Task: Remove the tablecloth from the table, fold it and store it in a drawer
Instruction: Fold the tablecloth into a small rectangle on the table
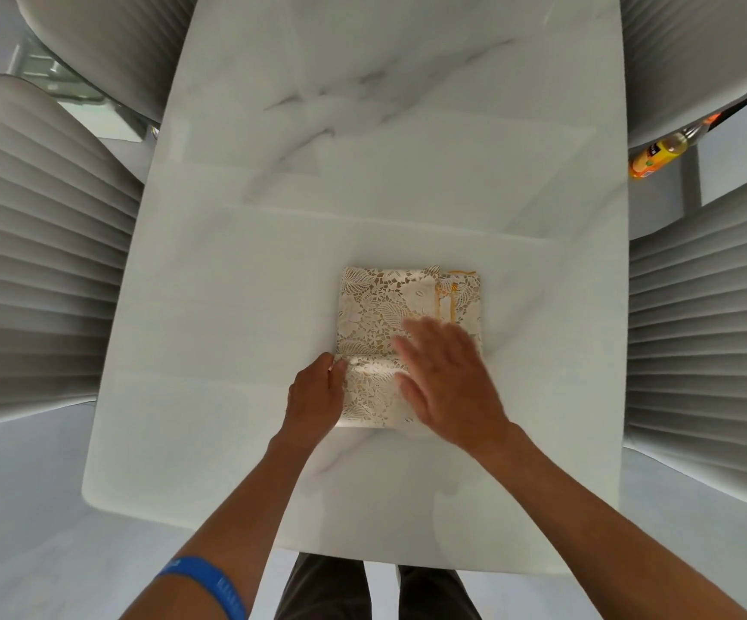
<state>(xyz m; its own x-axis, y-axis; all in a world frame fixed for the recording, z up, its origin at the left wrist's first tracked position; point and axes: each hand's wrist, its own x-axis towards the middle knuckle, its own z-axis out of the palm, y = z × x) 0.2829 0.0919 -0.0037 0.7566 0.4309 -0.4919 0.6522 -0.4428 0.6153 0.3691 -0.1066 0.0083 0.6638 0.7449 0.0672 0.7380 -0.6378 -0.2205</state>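
- Head view looks down on a white marble counter point(273, 306) with grey streaks.
- The tablecloth point(385, 315) lies on the counter, near the person's edge. It is folded into a small thick rectangle. It is cream lace with a leaf and flower pattern, and a thin orange trim shows near its far right corner.
- The left hand point(315, 396) is at the left side of the tablecloth. Its fingers curl around that near-left edge and grip it.
- The right hand point(447, 382) lies flat on top of the tablecloth, on its near right part. Its fingers are straight and spread, pressing down. This hand looks a bit blurry.
- A blue wristband point(210, 583) is on the left forearm.
- Grey ribbed chairs stand on both sides of the counter. One chair point(36, 261) is on the left and another chair point(711, 328) is on the right.
- A bottle point(658, 156) with a yellow and orange label shows past the counter's right side, between the chairs.
- The person's dark trousers point(331, 588) show below the near edge of the counter.
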